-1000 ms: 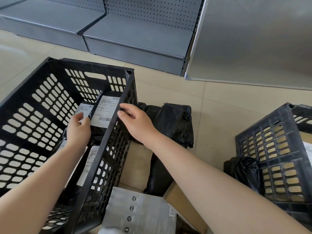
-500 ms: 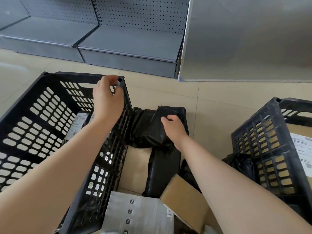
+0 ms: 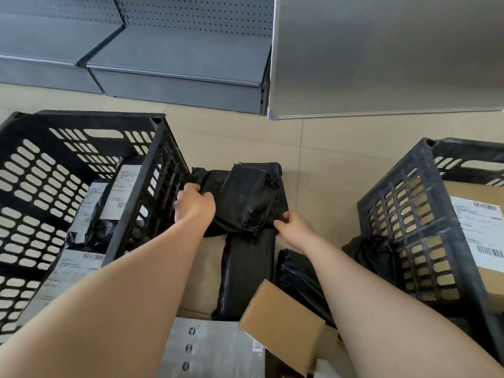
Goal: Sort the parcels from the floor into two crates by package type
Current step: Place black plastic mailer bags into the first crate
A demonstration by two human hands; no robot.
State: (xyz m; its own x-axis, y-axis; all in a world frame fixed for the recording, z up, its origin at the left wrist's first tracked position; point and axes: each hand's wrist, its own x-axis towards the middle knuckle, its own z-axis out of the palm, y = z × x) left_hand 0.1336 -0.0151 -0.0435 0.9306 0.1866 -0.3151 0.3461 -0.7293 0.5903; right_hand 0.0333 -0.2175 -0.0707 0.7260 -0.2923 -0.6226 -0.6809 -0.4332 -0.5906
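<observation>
A bulky black bag parcel lies on the floor pile between two black crates. My left hand grips its left edge, fingers curled into the plastic. My right hand pinches its lower right corner. The left crate holds several black bag parcels with white labels. The right crate holds a cardboard box with a shipping label.
More black bag parcels lie under and beside the gripped one. A small cardboard box and a grey flat package lie near me. Another black bag sits against the right crate. Grey shelving stands behind.
My left hand left the left crate's rim and came down onto the black bag parcel's left edge. My right hand shifted from its top to its lower right corner.
</observation>
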